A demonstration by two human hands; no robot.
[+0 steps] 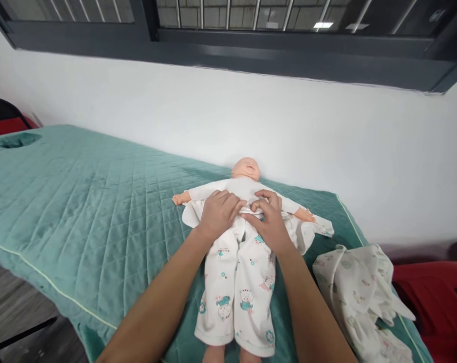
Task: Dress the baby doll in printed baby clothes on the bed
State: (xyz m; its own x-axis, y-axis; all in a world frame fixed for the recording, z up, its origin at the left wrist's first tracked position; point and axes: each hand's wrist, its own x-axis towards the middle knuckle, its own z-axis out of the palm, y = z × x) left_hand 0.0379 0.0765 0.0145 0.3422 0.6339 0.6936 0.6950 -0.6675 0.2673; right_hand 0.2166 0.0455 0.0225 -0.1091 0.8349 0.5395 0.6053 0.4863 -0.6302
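A baby doll [248,169] lies on its back, arms spread, in a long-sleeved white top [240,187]. White baby pants [223,272] printed with small cartoon animals cover its legs, and its bare lower legs stick out at the bottom. At the waist, my left hand [221,212] has its fingers curled together on the waistband. My right hand [271,222] bends its fingers and thumb in a pinch at the same waistband, close beside the left. The fabric between the fingertips is partly hidden. Loose white cloth [306,236] spreads out under the doll on both sides.
The doll lies on a green quilted bed cover [100,217], near a white wall [213,116]. Crumpled printed baby clothing [357,287] lies at the right edge, by a red object [433,302]. A hole [18,140] shows in the cover at far left.
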